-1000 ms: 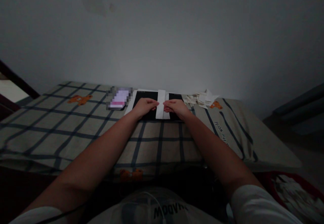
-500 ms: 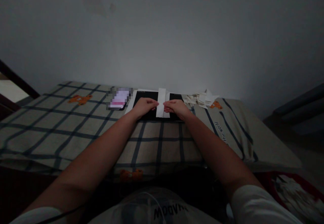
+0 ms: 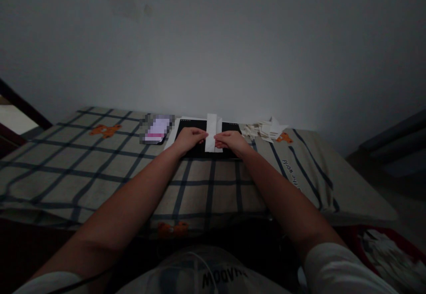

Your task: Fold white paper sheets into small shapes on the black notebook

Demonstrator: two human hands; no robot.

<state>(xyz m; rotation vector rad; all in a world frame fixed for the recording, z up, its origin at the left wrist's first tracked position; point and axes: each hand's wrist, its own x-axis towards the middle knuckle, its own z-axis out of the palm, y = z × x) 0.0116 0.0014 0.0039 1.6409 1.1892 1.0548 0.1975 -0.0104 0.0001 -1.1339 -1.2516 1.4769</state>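
Observation:
A narrow folded strip of white paper [image 3: 211,127] stands between my two hands, over a flat black board [image 3: 199,123]. My left hand [image 3: 192,139] pinches the strip's left edge between thumb and fingers. At the right edge, my right hand [image 3: 231,140] pinches it the same way. A second layer of the paper shows along its right side. The black board lies on the table with white sheets [image 3: 172,138] sticking out under its left side. My hands and the strip cover part of the board.
A phone [image 3: 157,130] with a blurred screen lies left of the board. Right of it is a pile of folded white papers [image 3: 266,129]. A checked cloth [image 3: 133,165] covers the table against a grey wall. A red container [image 3: 396,258] of papers stands lower right.
The paper strip has shifted very slightly up and to the left between my fingers. Both hands keep their pinch and have barely moved.

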